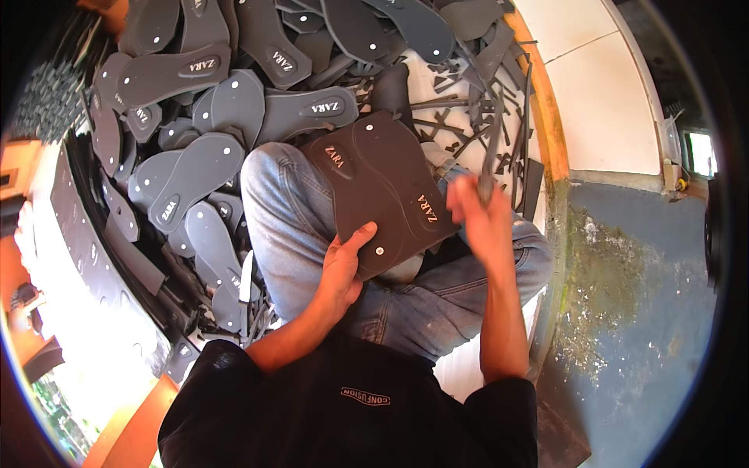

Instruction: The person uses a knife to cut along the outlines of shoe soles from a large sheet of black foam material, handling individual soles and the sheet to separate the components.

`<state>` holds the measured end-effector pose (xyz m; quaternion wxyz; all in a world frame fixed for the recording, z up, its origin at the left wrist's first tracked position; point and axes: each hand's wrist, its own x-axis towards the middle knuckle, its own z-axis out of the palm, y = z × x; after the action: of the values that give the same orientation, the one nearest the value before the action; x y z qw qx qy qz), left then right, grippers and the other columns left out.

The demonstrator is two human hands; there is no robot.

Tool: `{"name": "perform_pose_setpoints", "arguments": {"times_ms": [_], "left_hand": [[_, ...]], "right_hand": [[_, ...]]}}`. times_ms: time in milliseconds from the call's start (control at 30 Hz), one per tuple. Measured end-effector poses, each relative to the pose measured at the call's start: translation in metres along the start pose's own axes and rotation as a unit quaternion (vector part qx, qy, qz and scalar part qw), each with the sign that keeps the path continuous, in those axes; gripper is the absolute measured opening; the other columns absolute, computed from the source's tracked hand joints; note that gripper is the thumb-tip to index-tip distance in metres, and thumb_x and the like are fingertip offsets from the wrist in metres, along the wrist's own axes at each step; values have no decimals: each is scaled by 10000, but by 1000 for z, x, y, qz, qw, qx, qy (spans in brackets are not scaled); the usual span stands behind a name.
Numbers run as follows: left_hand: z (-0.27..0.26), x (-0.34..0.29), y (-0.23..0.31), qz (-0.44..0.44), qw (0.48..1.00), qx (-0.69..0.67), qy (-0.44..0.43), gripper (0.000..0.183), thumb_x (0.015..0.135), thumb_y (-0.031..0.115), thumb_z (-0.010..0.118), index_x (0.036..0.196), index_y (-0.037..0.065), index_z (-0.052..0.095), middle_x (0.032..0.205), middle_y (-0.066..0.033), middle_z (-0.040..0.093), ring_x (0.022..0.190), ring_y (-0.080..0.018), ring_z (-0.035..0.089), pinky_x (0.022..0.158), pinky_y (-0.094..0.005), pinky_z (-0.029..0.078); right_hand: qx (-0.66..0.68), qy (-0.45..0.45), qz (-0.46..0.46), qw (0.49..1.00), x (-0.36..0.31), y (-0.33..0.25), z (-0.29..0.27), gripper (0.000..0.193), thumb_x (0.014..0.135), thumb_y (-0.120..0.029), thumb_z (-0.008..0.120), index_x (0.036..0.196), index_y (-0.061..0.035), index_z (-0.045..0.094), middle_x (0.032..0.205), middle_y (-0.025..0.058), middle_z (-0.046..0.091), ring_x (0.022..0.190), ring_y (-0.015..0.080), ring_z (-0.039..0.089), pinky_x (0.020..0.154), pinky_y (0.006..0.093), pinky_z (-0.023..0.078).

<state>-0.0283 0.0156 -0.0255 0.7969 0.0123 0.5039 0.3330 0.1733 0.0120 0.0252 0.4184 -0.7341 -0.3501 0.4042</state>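
Observation:
My left hand (343,269) grips the lower left edge of a dark foam sheet (374,195), thumb on top. Two shoe sole outlines are marked on the sheet side by side, each with a pale print and a white dot. The sheet lies tilted over my crossed legs (281,210). Beyond its right edge, my right hand (484,222) is raised and smeared by motion. Its fingers are closed round a long thin dark strip (493,148) that reaches up and away from me. Whether anything else is in that hand is hidden.
A heap of cut dark foam soles (211,164) spreads ahead and to my left. Narrow black offcuts (445,109) litter the pale floor beyond the sheet. A light blade-like piece (246,277) stands by my left knee. An orange edge (546,109) and tiled ledge (601,86) lie right.

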Motion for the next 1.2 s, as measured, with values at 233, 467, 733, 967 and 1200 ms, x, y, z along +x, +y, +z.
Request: {"name": "perform_pose_setpoints", "arguments": {"times_ms": [233,467,733,967,1200], "left_hand": [[14,-8,15,-6,999,24,-34,349,803,113,671,1094,-38,554,1015,-126,621,901,-207,633,812,-314,520],[25,-10,15,3,999,26,-25,354,809,114,667,1100,-44,545,1024,-130,620,895,-212,637,793,-317,532],[22,-6,13,-8,999,23,-23,351,810,118,673,1095,-44,549,1020,-133,625,897,-211,640,791,-309,533],[18,-1,8,14,997,74,-29,290,808,184,687,1008,2,582,868,-81,637,694,-172,639,534,-288,534],[20,0,5,8,994,107,-10,278,816,214,685,968,1,592,815,-81,634,652,-163,627,482,-275,509]], "right_hand": [[-100,5,120,988,-135,52,5,349,854,-250,635,643,-4,506,473,84,490,418,173,507,419,327,375],[-193,23,96,976,-142,63,22,312,825,-219,640,647,12,531,522,193,519,469,370,537,451,410,392],[-190,17,116,975,-143,60,25,277,822,-191,621,656,16,541,544,204,534,510,395,547,475,424,399],[-190,-9,218,957,-136,57,33,282,828,-192,583,664,34,545,600,238,551,607,433,559,552,456,417],[-173,-16,220,960,-127,69,38,252,816,-169,571,683,45,555,642,249,563,673,453,557,591,473,416]]}}
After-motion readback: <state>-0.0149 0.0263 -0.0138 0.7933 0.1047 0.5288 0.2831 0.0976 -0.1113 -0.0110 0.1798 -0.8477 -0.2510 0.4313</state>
